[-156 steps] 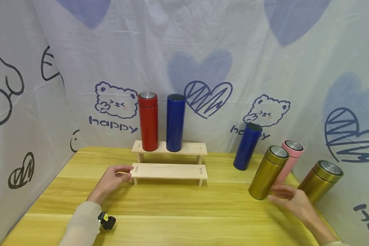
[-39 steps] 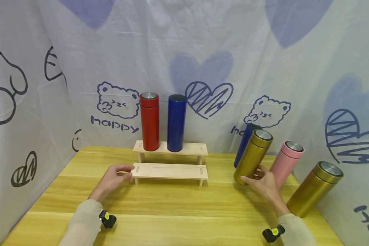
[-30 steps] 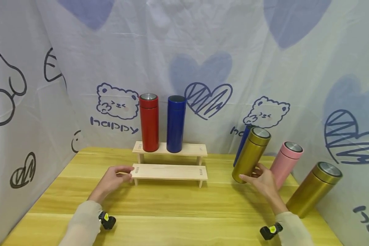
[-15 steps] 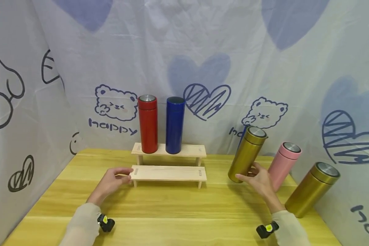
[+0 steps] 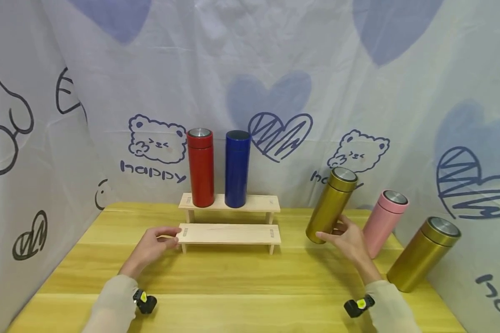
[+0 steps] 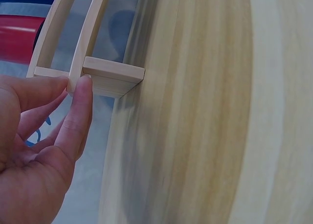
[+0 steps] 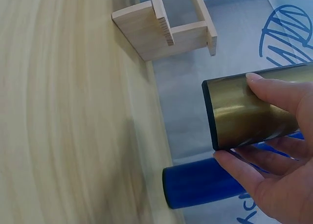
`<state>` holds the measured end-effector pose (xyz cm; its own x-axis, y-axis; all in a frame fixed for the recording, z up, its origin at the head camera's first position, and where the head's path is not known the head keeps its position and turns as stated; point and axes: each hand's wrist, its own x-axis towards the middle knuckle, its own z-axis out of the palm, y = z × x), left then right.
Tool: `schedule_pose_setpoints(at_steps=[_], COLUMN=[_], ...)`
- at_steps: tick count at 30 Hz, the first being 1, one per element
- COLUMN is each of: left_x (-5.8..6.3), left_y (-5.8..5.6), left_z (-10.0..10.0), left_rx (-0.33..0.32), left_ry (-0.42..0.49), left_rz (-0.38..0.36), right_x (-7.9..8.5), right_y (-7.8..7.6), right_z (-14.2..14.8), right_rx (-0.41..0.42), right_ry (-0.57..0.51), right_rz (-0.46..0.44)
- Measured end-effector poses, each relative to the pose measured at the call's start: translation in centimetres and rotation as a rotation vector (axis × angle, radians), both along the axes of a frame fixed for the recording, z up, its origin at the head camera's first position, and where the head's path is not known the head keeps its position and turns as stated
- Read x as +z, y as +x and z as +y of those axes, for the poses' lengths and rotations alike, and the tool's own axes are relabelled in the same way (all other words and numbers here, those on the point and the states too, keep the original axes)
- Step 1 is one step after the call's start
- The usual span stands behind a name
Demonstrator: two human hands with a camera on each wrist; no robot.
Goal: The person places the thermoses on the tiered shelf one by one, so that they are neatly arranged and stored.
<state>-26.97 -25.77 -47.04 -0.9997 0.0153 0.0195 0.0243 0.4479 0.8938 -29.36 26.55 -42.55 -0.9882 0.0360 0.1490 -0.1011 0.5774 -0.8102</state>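
My right hand [image 5: 349,240] grips a gold thermos [image 5: 331,206] low on its body. The flask tilts slightly, and its dark base [image 7: 211,115] hangs clear of the table in the right wrist view. With thumb and finger, my left hand [image 5: 150,247] pinches the left end of the lower board of a two-step wooden stand [image 5: 229,233]. In the left wrist view the fingertips [image 6: 84,84] meet that board's edge. On the upper step a red thermos [image 5: 201,169] and a blue thermos [image 5: 236,169] stand side by side.
A pink thermos [image 5: 385,224] and another gold thermos [image 5: 422,254] stand at the table's right. A second blue thermos [image 7: 203,182] stands behind the held one, hidden in the head view. Printed cloth [image 5: 271,55] hangs behind and beside the wooden table [image 5: 233,286].
My right hand has taken hold of the gold thermos, raised it and carried it left, across the front of the right-hand blue thermos. The left hand stays at the stand.
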Motion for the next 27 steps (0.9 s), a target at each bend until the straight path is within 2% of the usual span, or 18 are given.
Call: schedule_pose_setpoints(at_steps=[16, 27], left_x=[0.2, 0.2], left_y=[0.0, -0.1], left_z=[0.0, -0.1], left_rx=[0.000, -0.007], left_ry=[-0.001, 0.005], left_rz=[0.006, 0.013], right_x=[1.0, 1.9], right_y=[-1.2, -1.8], right_z=[-2.1, -2.9], right_rx=[0.045, 0.065], right_ry=[-0.018, -0.036], right_rz=[0.024, -0.003])
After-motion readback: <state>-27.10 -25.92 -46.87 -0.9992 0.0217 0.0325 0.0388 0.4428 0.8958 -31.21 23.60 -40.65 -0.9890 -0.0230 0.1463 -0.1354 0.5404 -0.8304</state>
